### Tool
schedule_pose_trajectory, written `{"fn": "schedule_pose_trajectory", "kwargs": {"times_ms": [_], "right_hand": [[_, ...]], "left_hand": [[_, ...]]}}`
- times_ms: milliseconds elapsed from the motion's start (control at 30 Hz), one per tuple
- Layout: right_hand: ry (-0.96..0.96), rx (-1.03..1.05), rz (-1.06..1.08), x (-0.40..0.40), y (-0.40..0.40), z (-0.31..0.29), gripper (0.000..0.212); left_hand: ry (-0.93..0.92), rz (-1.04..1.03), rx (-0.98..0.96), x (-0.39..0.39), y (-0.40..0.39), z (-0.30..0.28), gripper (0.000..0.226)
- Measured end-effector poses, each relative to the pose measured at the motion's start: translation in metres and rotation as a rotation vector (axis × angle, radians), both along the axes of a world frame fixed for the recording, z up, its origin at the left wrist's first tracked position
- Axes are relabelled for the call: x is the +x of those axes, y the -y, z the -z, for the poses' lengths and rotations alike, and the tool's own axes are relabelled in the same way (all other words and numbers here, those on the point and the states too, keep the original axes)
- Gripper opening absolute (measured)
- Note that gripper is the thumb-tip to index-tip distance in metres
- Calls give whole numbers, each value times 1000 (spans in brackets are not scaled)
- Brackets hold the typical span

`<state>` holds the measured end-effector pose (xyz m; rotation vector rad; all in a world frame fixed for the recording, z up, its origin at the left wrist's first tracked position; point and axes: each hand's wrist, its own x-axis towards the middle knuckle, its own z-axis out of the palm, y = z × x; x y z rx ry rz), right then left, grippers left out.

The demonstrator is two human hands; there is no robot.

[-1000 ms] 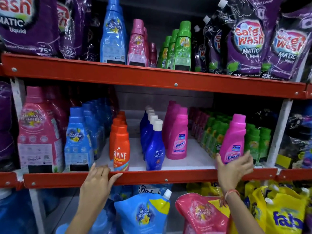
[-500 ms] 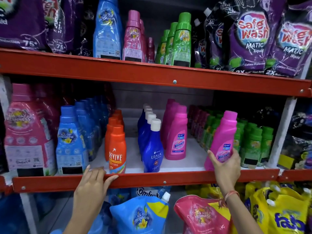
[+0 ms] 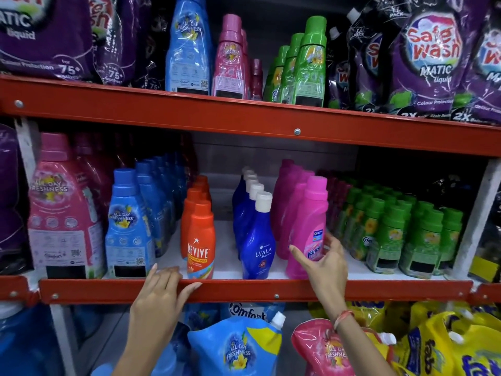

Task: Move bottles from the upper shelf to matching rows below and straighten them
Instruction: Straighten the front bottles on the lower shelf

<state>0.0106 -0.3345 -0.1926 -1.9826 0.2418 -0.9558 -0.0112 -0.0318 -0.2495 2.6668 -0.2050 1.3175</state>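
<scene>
My right hand [image 3: 324, 263] grips the lower body of a pink Vanish bottle [image 3: 307, 221], which stands upright at the front of the pink Vanish row [image 3: 287, 191] on the middle shelf. My left hand [image 3: 160, 291] rests on the red front rail [image 3: 244, 290] of that shelf, fingers spread, holding no bottle. To the left stand the blue Ujala row [image 3: 257, 234], the orange Revive row [image 3: 200, 234] and the blue Comfort row [image 3: 130, 223]. On the upper shelf stand a blue bottle [image 3: 189, 47], pink bottles [image 3: 230, 58] and green bottles [image 3: 309, 63].
Small green bottles [image 3: 401, 229] fill the shelf right of the pink row. A large pink bottle [image 3: 59, 210] stands at far left. Purple Safe Wash pouches [image 3: 431, 58] flank the upper bottles. Blue, pink and yellow refill pouches [image 3: 244, 346] lie on the shelf below.
My right hand has carried the pink Vanish bottle leftward from in front of the green bottles to the front of the pink row. My left hand stayed on the rail.
</scene>
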Motion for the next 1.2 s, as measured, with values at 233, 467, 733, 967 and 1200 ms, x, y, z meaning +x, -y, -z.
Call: {"fn": "schedule_pose_trajectory", "kwargs": {"times_ms": [233,467,733,967,1200], "right_hand": [[-95,74,-183,-2,11,-5,71],[369,20,-38,-46,-34,-19,35],[-247,448,-866,-57,-124,-30,42],[-534,867,-958,-43,-138,-51,79],[-548,784,-988,-39,-146,-58,81]], "left_hand": [[-7,27,-64,-9,3,-7,68],[-126,114,-376,-16,11,-21,53],[-188,338,-891,-14,36,-67,48],[-429,468,-1145,7,18,-68,79],[-375,493,-1181,-11,14,-76,56]]}}
